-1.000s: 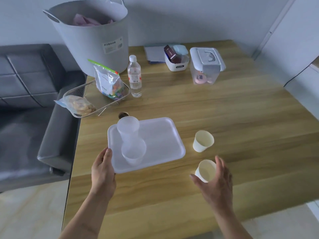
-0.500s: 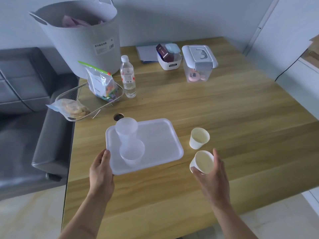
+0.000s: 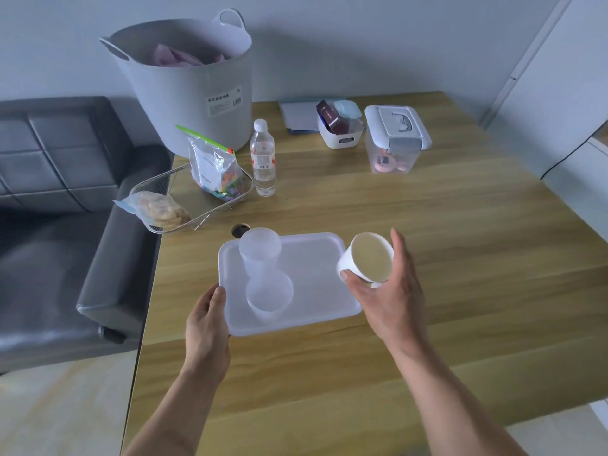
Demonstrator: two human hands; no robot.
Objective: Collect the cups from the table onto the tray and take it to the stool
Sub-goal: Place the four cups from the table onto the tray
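A translucent white tray (image 3: 316, 284) lies on the wooden table (image 3: 460, 258). Two clear plastic cups stand on its left half, one at the back (image 3: 260, 248) and one nearer me (image 3: 269, 294). My left hand (image 3: 207, 324) grips the tray's front left corner, thumb on the rim. My right hand (image 3: 391, 301) holds a white paper cup (image 3: 368, 258), tilted and lifted over the tray's right edge. A sliver of white under that hand may be a second paper cup; most of it is hidden.
At the back left stands a big grey tub (image 3: 194, 93). In front of it are a wire basket (image 3: 171, 192) with snack bags and a water bottle (image 3: 263, 159). A small white bin (image 3: 340, 133) and a lidded clear box (image 3: 394, 143) sit further back. A grey sofa (image 3: 59, 225) borders the table's left edge.
My right hand closed on the nearer paper cup, lifted it and carried it left to the tray's right edge. The left hand stayed on the tray's corner.
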